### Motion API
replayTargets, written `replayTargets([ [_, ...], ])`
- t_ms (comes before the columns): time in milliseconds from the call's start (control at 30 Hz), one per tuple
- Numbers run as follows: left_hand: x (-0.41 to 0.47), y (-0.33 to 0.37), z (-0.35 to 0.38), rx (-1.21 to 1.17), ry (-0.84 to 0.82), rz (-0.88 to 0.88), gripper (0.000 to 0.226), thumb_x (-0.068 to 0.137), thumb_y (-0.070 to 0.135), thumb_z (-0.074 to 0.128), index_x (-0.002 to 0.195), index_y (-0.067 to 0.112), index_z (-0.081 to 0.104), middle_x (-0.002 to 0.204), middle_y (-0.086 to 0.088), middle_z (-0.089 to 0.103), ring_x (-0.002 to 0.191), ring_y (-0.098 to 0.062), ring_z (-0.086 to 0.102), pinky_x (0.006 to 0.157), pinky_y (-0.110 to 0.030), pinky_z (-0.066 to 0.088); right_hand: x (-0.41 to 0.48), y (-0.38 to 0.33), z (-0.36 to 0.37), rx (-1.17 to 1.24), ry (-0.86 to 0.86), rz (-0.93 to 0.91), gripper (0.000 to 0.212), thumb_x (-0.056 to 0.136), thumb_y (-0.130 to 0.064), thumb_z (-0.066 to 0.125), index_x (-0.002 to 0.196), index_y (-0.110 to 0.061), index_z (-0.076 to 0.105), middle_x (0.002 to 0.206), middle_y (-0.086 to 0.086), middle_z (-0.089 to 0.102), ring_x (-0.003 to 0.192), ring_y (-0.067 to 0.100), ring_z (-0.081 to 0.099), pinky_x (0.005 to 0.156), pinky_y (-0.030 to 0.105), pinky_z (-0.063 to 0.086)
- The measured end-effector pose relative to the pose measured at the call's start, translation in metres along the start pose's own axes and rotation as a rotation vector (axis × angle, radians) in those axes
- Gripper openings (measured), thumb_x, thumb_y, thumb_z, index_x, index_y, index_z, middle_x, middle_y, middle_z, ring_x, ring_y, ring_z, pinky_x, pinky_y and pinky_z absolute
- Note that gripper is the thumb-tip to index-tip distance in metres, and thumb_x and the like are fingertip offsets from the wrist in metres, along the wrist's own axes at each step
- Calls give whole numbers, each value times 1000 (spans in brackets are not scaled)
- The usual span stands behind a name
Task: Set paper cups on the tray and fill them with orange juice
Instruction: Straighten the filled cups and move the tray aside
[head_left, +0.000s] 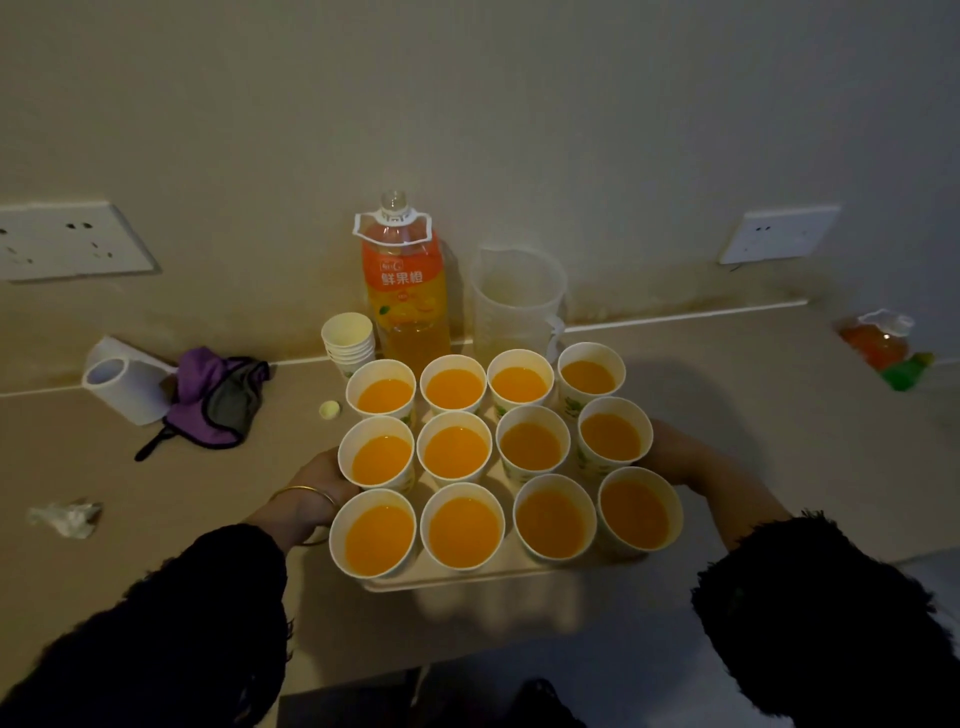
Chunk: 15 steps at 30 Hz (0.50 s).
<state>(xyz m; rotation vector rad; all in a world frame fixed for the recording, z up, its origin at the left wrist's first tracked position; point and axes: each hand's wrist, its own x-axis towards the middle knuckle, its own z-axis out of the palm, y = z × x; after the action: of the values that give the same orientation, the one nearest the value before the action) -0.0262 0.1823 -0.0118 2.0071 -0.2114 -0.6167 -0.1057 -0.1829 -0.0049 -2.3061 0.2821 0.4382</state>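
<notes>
Head view only. On the pale bench, against the wall, a light tray carrying twelve paper cups in three rows of four, rims close together, all upright. Orange juice in every one, well up the sides.

Left hand at the tray's left edge, a thin bangle on the wrist, fingers hidden behind the cups: grip impossible to tell. Right hand at the tray's right edge, likewise masked by cups, fingers out of sight, grip impossible to tell. Dark fuzzy sleeves on both arms.

Behind the tray, an uncapped juice bottle, upright, partly full. Just left of it, a stack of empty cups. Just right, a clear jug. Small pale cap lying beside the tray's far left corner.

Further left: purple cloth, white roll on its side, crumpled paper. Far right: a second bottle, blurred. Two sockets on the wall.
</notes>
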Motion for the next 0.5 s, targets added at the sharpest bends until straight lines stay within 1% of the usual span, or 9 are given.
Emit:
replayTargets([
  [67,3,1,2,24,7,3,64,33,57,72,88,25,64,93,3,69,90,-18,62,86,-39,48,0,3,-5,3,-2,60,44,71,-39,75,108,-19,63,106,7,66,97,25,64,89,52,52],
  [100,5,3,4,30,11,5,64,34,57,73,88,24,65,93,3,69,90,-18,63,86,-40,48,0,4,-9,-2,-6,77,45,70,-41,74,107,-19,64,105,8,66,95,27,65,86,52,53],
  [167,7,5,7,31,20,-4,65,34,57,73,89,25,65,97,0,69,94,-22,63,89,-42,48,2,5,-14,-7,-8,50,37,77,-32,75,108,-15,63,105,9,66,97,27,64,87,48,53],
  [233,9,10,13,27,34,-15,66,34,58,73,91,25,64,101,-3,69,97,-24,62,91,-45,48,4,6,-20,-6,-7,10,30,81,-24,74,107,-13,64,106,8,65,99,24,62,88,42,50],
  [267,10,12,16,23,37,-20,67,34,58,72,91,25,64,102,-4,69,98,-25,62,91,-45,48,5,7,-24,3,-9,-2,30,81,-22,74,108,-12,64,107,8,65,101,24,61,89,41,49],
  [367,13,18,27,26,45,-35,68,33,59,72,92,27,63,104,-5,68,99,-25,61,92,-47,47,8,13,-34,5,-28,-14,34,80,-24,76,110,-16,62,110,5,64,102,21,60,94,45,47],
  [433,16,20,34,10,60,-48,67,31,57,72,90,27,63,101,-4,68,99,-25,61,92,-47,47,10,17,-40,-11,-48,-28,31,81,-23,75,108,-16,62,108,3,64,100,17,60,93,42,47],
  [500,19,22,43,-1,74,-58,65,30,57,72,87,27,63,98,-3,68,97,-25,62,91,-46,48,11,23,-47,-5,-65,-35,31,82,-19,73,110,-14,61,109,5,63,101,19,59,92,39,46],
])
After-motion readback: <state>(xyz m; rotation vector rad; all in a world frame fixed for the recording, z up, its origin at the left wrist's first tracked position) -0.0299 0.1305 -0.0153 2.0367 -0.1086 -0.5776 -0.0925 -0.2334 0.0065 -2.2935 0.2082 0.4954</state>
